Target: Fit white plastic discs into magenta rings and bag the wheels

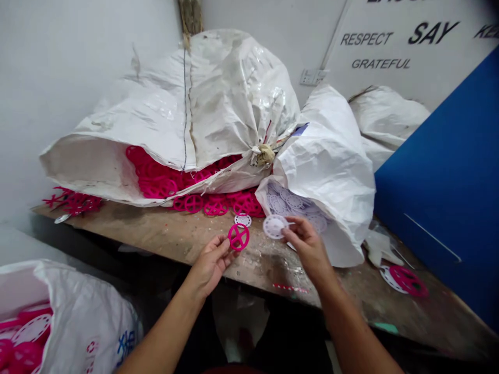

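Note:
My left hand (210, 262) pinches a pink plastic ring with a cross inside (238, 237) by its edge, just above the wooden bench (156, 234). My right hand (307, 244) holds a white round disc (275, 226) by its rim, a little to the right of the pink ring. A second white disc (243, 219) lies flat on the bench just behind the pink ring. Behind my hands a large white sack (187, 114) spills pink rings (163, 179), and a smaller white sack (331, 161) lies open with white discs (296, 203) inside.
A joined pink and white piece (405, 279) lies on the bench at the right, near a blue panel (448, 176). At lower left a white sack (78, 317) holds more pink and white pieces. Loose pink rings (74, 201) sit at the bench's left end.

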Tool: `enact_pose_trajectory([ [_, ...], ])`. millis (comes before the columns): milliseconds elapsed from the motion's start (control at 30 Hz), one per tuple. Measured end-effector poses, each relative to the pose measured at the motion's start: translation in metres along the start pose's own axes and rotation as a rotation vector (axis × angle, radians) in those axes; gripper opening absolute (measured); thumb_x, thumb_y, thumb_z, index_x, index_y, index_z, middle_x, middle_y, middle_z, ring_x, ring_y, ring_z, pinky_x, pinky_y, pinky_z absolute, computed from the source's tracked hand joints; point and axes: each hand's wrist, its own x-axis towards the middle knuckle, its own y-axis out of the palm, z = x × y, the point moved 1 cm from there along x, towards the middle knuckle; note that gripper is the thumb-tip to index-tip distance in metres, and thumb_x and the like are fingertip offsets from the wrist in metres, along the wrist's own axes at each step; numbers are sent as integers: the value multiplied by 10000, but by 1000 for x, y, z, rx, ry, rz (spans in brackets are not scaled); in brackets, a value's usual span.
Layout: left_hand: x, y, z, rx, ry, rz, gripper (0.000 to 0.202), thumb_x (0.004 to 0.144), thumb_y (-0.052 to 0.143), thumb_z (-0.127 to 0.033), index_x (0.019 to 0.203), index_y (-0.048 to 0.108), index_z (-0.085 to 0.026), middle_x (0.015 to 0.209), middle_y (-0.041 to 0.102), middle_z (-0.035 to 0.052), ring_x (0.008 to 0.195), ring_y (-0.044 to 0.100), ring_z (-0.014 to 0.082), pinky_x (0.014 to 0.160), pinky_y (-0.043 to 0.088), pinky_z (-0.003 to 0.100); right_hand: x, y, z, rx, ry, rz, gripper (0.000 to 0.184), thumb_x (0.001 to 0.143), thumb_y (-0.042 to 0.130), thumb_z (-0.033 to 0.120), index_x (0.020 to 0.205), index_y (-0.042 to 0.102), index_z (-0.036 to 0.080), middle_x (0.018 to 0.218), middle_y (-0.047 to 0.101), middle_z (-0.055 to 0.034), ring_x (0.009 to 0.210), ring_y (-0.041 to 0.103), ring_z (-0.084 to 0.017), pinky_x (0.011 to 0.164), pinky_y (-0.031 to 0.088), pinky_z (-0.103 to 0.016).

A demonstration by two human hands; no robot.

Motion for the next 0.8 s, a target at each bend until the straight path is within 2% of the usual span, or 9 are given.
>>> enact_pose_trajectory([
  [67, -12, 13, 7, -159, -68, 25, 287, 761, 667, -273, 983, 505, -188, 996, 647, 56, 828, 639, 135, 804, 501, 289, -16, 23, 16, 204, 7, 110, 319, 824, 557, 345, 1104, 546, 191, 855, 637, -33, 703, 594, -160, 630, 497, -284],
  [133, -18, 21, 11, -127, -22, 22, 303, 798, 634, -305, 1042, 493, -196, 1042, 644, 61, 870, 638, 145, 807, 507, 292, -30, 41, 25, 140, -65, 144, 291, 833, 554, 300, 1105, 591, 204, 927, 627, -50, 744, 590, -158, 665, 498, -289],
  [233, -23, 23, 16, 120, 101, -4, 331, 836, 566, -393, 1090, 509, -188, 1031, 650, 65, 882, 632, 171, 763, 521, 296, -41, 51, 25, -97, -223, 91, 275, 850, 525, 257, 1092, 655, 231, 1025, 588, -81, 786, 588, -167, 727, 491, -318],
  [300, -25, 21, 17, 311, 186, -6, 332, 853, 525, -410, 1091, 546, -181, 1048, 646, 70, 912, 621, 191, 762, 516, 297, -43, 51, 23, -139, -266, 107, 280, 873, 489, 250, 1089, 666, 240, 1042, 593, -89, 854, 596, -186, 770, 486, -333],
  [400, -29, 18, 17, 541, 331, -18, 288, 877, 486, -375, 1070, 594, -189, 1079, 639, 65, 988, 598, 203, 853, 475, 303, -42, 51, 20, -59, -205, 220, 254, 886, 480, 256, 1050, 671, 226, 969, 645, -66, 904, 599, -195, 803, 474, -329],
  [467, -31, 18, 17, 603, 380, -23, 272, 882, 480, -354, 1060, 607, -192, 1075, 643, 62, 1007, 594, 204, 892, 452, 304, -40, 51, 20, 4, -129, 272, 218, 873, 504, 268, 1004, 670, 215, 914, 657, -45, 852, 600, -184, 763, 479, -310],
  [533, -33, 18, 17, 562, 352, -5, 297, 883, 475, -356, 1097, 591, -185, 1100, 638, 70, 1025, 593, 207, 905, 453, 310, -39, 51, 21, 68, -53, 286, 207, 863, 510, 281, 985, 658, 205, 852, 649, -28, 757, 589, -162, 689, 480, -282],
  [633, -39, 18, 18, 434, 248, 39, 417, 854, 523, -363, 1227, 494, -179, 1160, 615, 89, 1038, 598, 223, 842, 507, 320, -42, 48, 21, 197, 55, 310, 231, 865, 489, 299, 1017, 622, 185, 761, 620, -4, 625, 551, -126, 615, 467, -255],
  [800, -43, 14, 25, 437, 175, 11, 449, 793, 601, -370, 1178, 499, -163, 1043, 654, 82, 846, 661, 210, 705, 558, 312, -54, 49, 23, 192, 45, 402, 330, 785, 610, 235, 1112, 572, 210, 938, 652, -16, 800, 593, -150, 727, 468, -270],
])
